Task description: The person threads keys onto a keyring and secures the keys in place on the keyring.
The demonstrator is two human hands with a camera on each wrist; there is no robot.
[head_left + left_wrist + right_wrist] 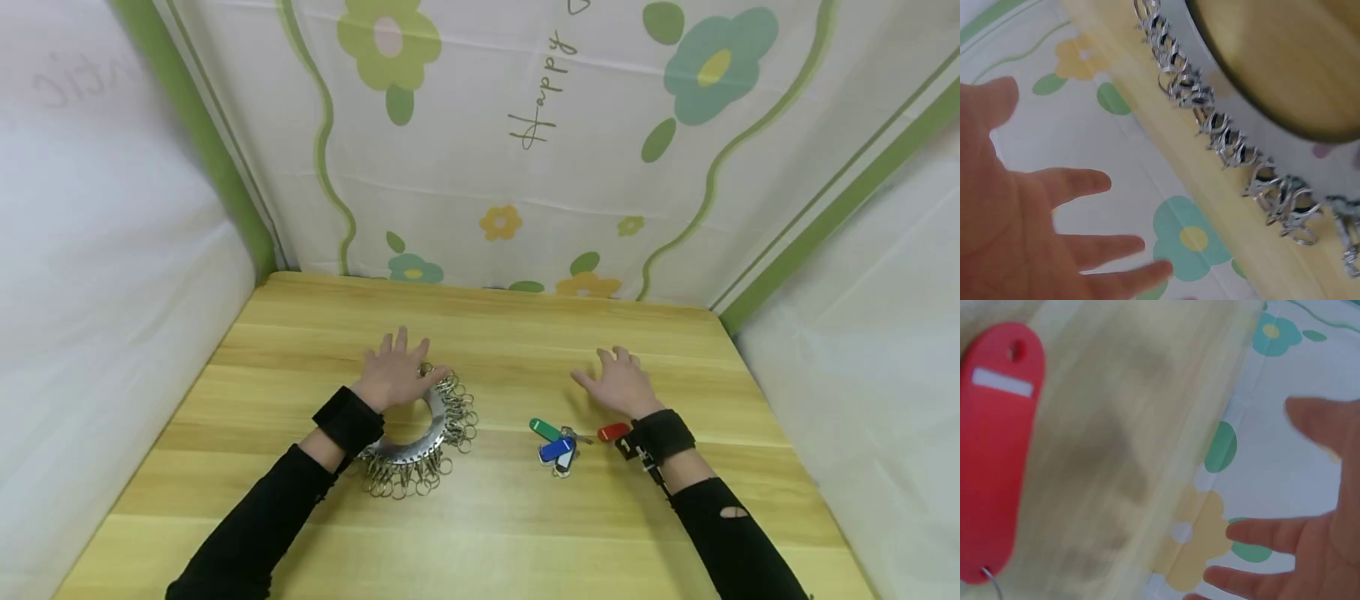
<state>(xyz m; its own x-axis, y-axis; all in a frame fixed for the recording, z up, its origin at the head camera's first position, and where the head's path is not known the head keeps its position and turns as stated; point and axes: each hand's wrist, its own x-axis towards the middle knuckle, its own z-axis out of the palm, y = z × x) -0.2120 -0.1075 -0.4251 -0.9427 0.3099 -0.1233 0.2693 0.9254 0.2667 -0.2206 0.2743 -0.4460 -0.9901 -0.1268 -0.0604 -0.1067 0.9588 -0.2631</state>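
A flat metal ring (432, 432) with many small clasps and key rings (405, 481) hung round its rim lies on the table. Over its upper left part my left hand (393, 377) is spread, fingers straight; whether it touches the ring I cannot tell. My right hand (624, 385) is held with its fingers apart and nothing in them. Just below that hand lies a red key tag (613, 432), large in the right wrist view (997, 450). To its left a small pile has a green tag (545, 429), a blue tag (556, 450), a dark tag (566, 458) and a key (577, 436).
The wooden table (480, 533) ends at a white curtain (450, 167) printed with flowers. White cloth walls (112, 292) stand at the left and right sides. Black bands (348, 421) wrap both wrists.
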